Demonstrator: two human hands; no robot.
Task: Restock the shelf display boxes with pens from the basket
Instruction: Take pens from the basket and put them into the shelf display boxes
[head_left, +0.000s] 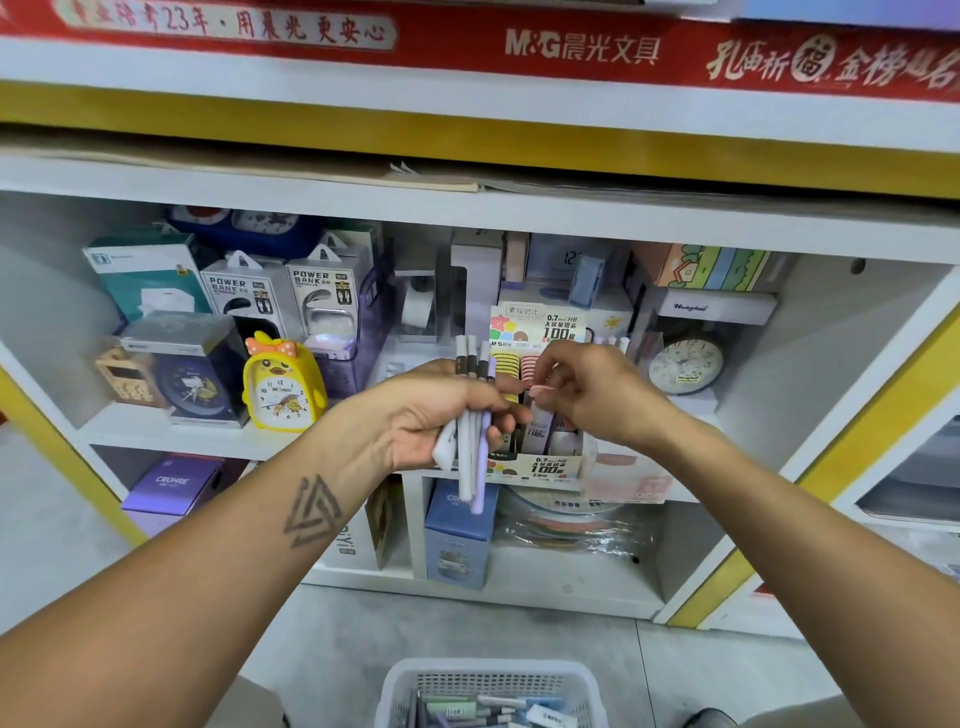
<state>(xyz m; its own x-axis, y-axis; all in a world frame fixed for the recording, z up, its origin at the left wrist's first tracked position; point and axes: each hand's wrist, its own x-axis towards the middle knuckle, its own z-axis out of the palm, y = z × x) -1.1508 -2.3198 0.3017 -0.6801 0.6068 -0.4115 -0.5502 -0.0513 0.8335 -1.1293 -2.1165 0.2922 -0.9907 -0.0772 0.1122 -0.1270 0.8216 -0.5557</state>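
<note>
At the shelf front: both hands are up before the display box (540, 462), which sits on the middle shelf's edge (197, 436).
Left hand (436, 415): fingers curled round a bundle of pens (474, 457), gripped about mid-length, and they're fanning a little!
Right hand (587, 395): fingertips pinched on a pink-ended pen (543, 391), right over the box's open top; most of its barrel is hidden by the fingers.
Where the pens are: bundle in the left hand, just left of the box; more lie loose in the white basket (488, 675) on the floor below.
Bundle axis: close to upright, leaning slightly, dark ends up above the knuckles, pale lilac ends hanging below the palm.
Pinched pen: cannot tell its full line, though it seems to be heading down into the box.
Box contents: yellow and pink caps already stand in rows at the back, purple packets in front.
Step in hand: as I read it, feeding one pen at a time into its colour row.
Doing it well: match pink to pink, drop it straight down cap-up, don't knock the neighbours.
Watch for: a loosening left grip, since those slim barrels could slide out.
Nearby: a yellow duck clock (283, 384) stands well left.
</note>
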